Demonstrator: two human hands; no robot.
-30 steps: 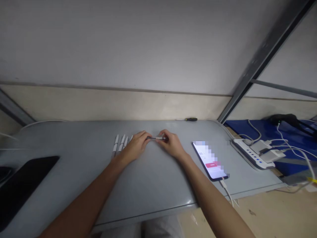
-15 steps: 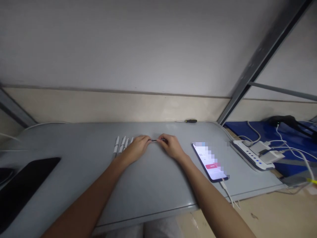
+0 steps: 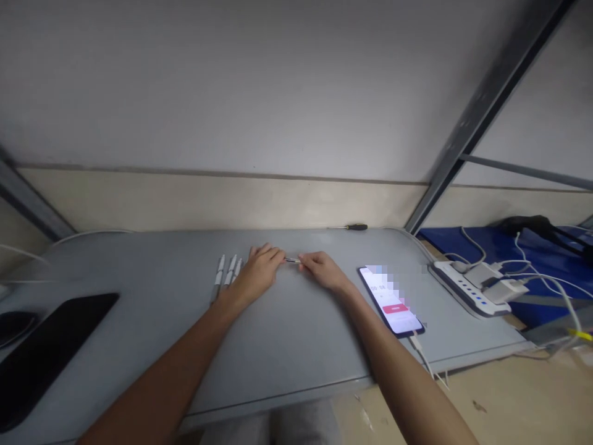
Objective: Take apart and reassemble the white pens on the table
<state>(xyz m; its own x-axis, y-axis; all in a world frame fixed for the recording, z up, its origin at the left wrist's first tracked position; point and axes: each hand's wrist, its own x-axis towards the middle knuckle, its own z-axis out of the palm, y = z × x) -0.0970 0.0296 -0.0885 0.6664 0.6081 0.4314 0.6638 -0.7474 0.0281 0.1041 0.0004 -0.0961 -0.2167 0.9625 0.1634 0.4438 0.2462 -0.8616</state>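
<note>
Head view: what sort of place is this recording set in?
Probably a makeshift workbench or small assembly station: a plain grey table against a bare wall, a power strip crowded with chargers, a screwdriver, and a row of pens beside the left hand.

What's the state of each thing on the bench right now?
left hand: closed on one end of the pen part
right hand: closed on its other end
pen part: held between both hands, just above the table
pens: lying side by side, partly under the left hand
phone: screen lit, cable plugged in
power strip: adapters plugged in
screwdriver: lying by the wall
</note>
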